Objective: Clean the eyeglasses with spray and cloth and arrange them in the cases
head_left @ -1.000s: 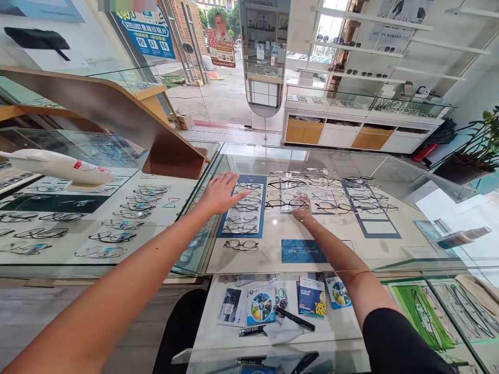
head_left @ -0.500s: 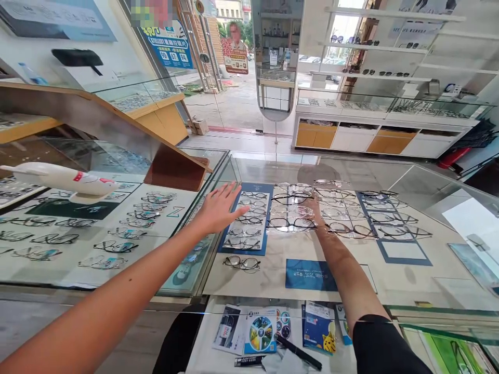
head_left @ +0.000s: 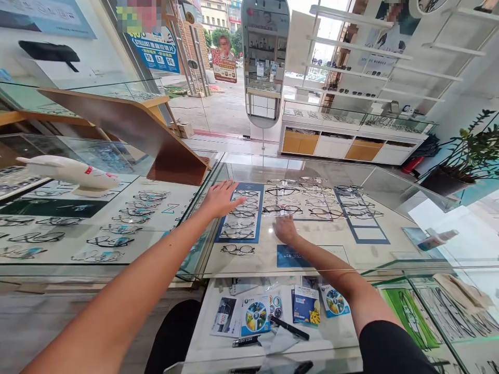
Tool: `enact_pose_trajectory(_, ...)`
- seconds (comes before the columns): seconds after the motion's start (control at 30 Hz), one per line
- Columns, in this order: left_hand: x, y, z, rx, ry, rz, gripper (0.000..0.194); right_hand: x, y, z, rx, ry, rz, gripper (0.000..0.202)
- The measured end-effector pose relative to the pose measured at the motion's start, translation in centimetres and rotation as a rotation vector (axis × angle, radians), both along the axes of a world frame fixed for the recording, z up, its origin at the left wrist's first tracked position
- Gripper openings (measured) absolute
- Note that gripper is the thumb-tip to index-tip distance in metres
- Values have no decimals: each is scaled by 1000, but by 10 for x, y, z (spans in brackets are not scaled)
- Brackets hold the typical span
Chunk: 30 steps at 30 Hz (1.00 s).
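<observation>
My left hand (head_left: 222, 198) lies open, fingers spread, at the left edge of the glass display case, beside a blue-bordered panel (head_left: 220, 234) with a column of eyeglasses (head_left: 240, 225). My right hand (head_left: 285, 229) is curled just in front of a dark-rimmed pair of eyeglasses (head_left: 281, 210). Its fingertips are hidden, so what they hold, if anything, does not show. More eyeglasses (head_left: 326, 213) stand in rows to its right, some over another blue-bordered panel (head_left: 372, 240). A single pair of glasses (head_left: 237, 250) lies nearer to me. A blue card (head_left: 290, 255) is by my right wrist.
Leaflets (head_left: 255, 314) and a black pen (head_left: 288, 327) lie on a lower shelf in front. Left, a white rocket-shaped ornament (head_left: 74, 172) stands above more eyeglasses. A tall mirror (head_left: 265, 67) stands beyond the case; a spray bottle (head_left: 438, 239) is at the right.
My right hand has drawn back toward me and left, out from behind the eyeglasses. My left hand stays spread at the case edge. The view has shifted, showing a plant at right.
</observation>
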State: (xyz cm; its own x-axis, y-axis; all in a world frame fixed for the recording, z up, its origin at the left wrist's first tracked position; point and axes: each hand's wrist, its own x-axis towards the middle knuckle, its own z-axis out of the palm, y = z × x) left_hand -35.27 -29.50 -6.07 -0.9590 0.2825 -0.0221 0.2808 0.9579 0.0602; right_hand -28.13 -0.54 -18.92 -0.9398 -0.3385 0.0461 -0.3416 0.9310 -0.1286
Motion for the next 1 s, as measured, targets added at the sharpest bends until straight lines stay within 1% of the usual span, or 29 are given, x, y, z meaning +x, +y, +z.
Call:
enact_pose_trajectory(0.07, -1, 1, 0, 12, -12, 0, 99, 34, -12, -1, -13, -1, -14, 52)
enact_pose_trajectory(0.13, -1, 2, 2, 21, -18, -1, 100, 68, -21, 2, -59, -47, -2, 59)
enact_pose_trajectory(0.2, 0, 4, 4, 27, -23, -3, 100, 101, -28, 11, -89, -135, -1, 58)
enact_pose_trajectory(0.27, 2, 6, 7, 30, -30, -3, 101, 132, -31, 27, -86, -206, 19, 55)
enact_pose_trajectory(0.33, 2, 7, 8, 31, -29, -6, 102, 161, -33, 52, -88, -289, 94, 50)
enact_pose_trajectory(0.4, 2, 7, 8, 34, -20, -9, 101, 188, -33, 85, -108, -420, 255, 47)
enact_pose_trajectory(0.5, 1, 7, 6, 48, -22, -10, 101, 221, -31, 145, -147, -460, 392, 51)
enact_pose_trajectory(0.57, 0, 7, 4, 66, -19, -14, 102, 230, -28, 186, -198, -396, 422, 53)
enact_pose_trajectory(0.63, -1, 7, 3, 84, 0, -23, 102, 221, -23, 223, -232, -258, 361, 55)
enact_pose_trajectory(0.67, -1, 7, 2, 91, 11, -27, 102, 209, -19, 239, -230, -191, 326, 54)
enact_pose_trajectory(0.73, -1, 6, 2, 100, 19, -28, 103, 171, -10, 264, -217, -117, 276, 48)
enact_pose_trajectory(0.77, -1, 6, 2, 101, 14, -27, 104, 148, -4, 273, -198, -124, 258, 47)
enact_pose_trajectory(0.8, -1, 6, 2, 102, 7, -27, 104, 122, 1, 279, -175, -124, 227, 48)
enact_pose_trajectory(0.87, -1, 6, 2, 105, -8, -29, 104, 68, 10, 284, -122, -52, 140, 50)
enact_pose_trajectory(0.93, -1, 5, 2, 105, -17, -30, 104, 17, 15, 281, -24, -9, 69, 51)
enact_pose_trajectory(1.0, 1, 5, 3, 104, -16, -32, 103, -25, 13, 272, 79, 5, -6, 52)
